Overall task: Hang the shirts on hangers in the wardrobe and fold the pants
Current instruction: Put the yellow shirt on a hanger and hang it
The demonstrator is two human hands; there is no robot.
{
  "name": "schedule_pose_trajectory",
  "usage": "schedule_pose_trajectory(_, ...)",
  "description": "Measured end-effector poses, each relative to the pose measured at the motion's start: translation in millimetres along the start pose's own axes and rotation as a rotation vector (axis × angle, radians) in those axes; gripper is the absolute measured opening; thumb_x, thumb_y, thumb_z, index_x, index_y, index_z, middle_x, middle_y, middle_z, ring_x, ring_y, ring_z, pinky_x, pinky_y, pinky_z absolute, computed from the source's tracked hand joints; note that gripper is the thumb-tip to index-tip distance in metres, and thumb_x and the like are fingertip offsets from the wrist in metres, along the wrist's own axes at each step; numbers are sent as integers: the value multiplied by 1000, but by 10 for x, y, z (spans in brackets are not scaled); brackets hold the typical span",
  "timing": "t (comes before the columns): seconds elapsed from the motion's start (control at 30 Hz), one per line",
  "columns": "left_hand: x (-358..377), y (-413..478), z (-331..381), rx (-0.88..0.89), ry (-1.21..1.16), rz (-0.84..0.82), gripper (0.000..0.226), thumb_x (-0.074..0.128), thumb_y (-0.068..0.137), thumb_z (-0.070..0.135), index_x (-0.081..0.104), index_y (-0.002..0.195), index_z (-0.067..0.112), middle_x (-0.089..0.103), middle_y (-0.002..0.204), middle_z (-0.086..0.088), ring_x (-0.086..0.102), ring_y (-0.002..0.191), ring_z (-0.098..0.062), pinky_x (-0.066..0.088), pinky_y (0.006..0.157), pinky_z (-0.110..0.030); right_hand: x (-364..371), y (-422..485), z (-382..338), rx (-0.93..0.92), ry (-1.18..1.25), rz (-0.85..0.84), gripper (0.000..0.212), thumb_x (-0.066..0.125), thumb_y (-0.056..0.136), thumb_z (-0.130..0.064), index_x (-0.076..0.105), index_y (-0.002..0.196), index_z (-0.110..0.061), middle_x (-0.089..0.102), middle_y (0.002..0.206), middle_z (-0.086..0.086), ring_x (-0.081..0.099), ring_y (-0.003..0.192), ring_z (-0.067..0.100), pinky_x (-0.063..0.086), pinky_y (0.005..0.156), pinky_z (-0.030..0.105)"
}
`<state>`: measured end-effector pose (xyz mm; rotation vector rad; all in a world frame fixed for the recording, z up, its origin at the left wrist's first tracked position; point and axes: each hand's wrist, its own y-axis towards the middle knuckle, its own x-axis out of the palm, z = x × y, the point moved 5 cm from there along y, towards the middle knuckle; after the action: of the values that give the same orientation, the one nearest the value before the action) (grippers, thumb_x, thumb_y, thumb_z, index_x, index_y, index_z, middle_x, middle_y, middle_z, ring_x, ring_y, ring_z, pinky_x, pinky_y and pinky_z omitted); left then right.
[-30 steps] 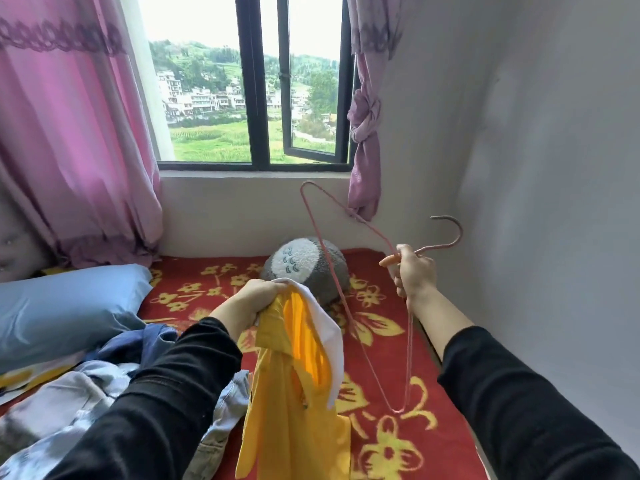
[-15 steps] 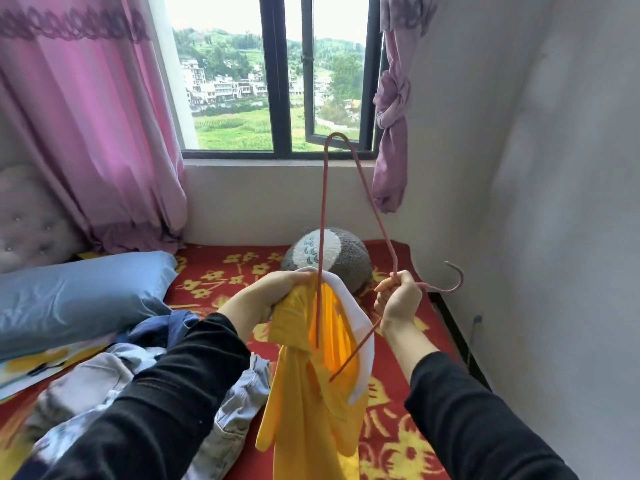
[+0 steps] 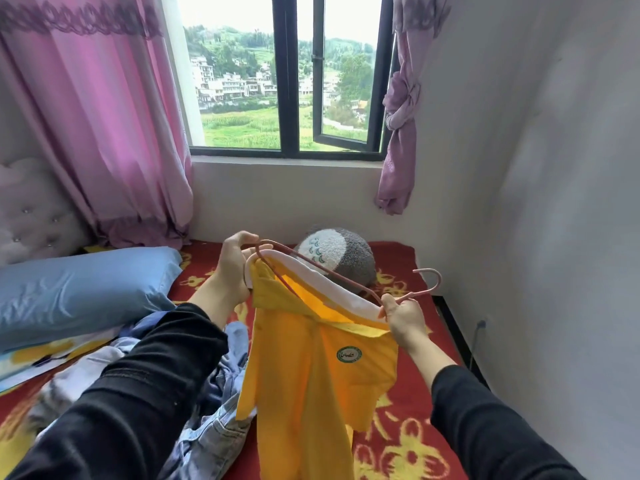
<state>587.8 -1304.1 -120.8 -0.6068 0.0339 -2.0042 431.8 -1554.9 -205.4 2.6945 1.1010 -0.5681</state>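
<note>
In the centre of the frame the yellow shirt point(image 3: 318, 372) hangs over the bed point(image 3: 405, 431), its white-lined collar stretched between the hands; the left hand point(image 3: 235, 271) grips the collar's left end, fingers curled beside the bend of the pink hanger point(image 3: 323, 269); the right hand point(image 3: 403, 318) clasps the hanger just below its hook; one hanger arm sits inside the collar; jeans point(image 3: 207, 438) lie crumpled at lower left.

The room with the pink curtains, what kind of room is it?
Most likely a bedroom. A blue pillow lies next to a button-tufted headboard, and a red flowered blanket is spread out flat like a bed cover.
</note>
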Motion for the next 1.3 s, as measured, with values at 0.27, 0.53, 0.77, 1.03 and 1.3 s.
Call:
schedule_pose_trajectory(0.27, -157, -56, -18, -11, 191, -4, 12, 62, 86, 16, 67, 94, 8, 65, 66, -5, 61, 52, -17, 53, 52, -26, -263, 96, -275, -84, -176, 14, 41, 50, 93, -26, 58, 60, -3, 56, 59, 9, 52, 58, 26, 46, 61, 41)
schedule_pose_trajectory(0.53, 64, -93, 149, 379, 833, 128, 20, 73, 68, 5, 74, 79, 22, 67, 79, -4, 60, 70, -16, 49, 59, -26, -90, 35, -855, -239, -398, -183, 48, 55, 94, -38, 64, 54, -13, 60, 54, -5, 58, 58, 15, 44, 65, 33)
schedule_pose_trajectory(0.77, 256, -174, 122, 378, 921, -82, 11, 76, 71, 20, 75, 81, 16, 64, 67, 1, 57, 59, -12, 47, 53, -23, 54, -98, -1251, -204, -372, -527, 34, 65, 91, -30, 70, 80, 2, 63, 59, 1, 57, 53, 12, 52, 57, 26)
schedule_pose_trajectory(1.03, -3, -294, 205, 628, 1168, 89, 22, 65, 78, 26, 68, 57, 19, 63, 54, 3, 53, 51, -10, 44, 52, -29, 56, -129, -1471, -201, -182, -457, 21, 61, 93, -18, 66, 98, 3, 61, 75, 5, 55, 63, 11, 44, 51, 16)
schedule_pose_trajectory(1.3, 249, -393, -456, 605, 1287, -200, 22, 61, 84, 27, 72, 103, 30, 66, 61, 11, 64, 56, -5, 58, 59, -35, 48, -116, -1878, -285, -151, -398, 20, 63, 93, -18, 68, 101, 0, 66, 79, 3, 59, 66, 9, 45, 49, 11)
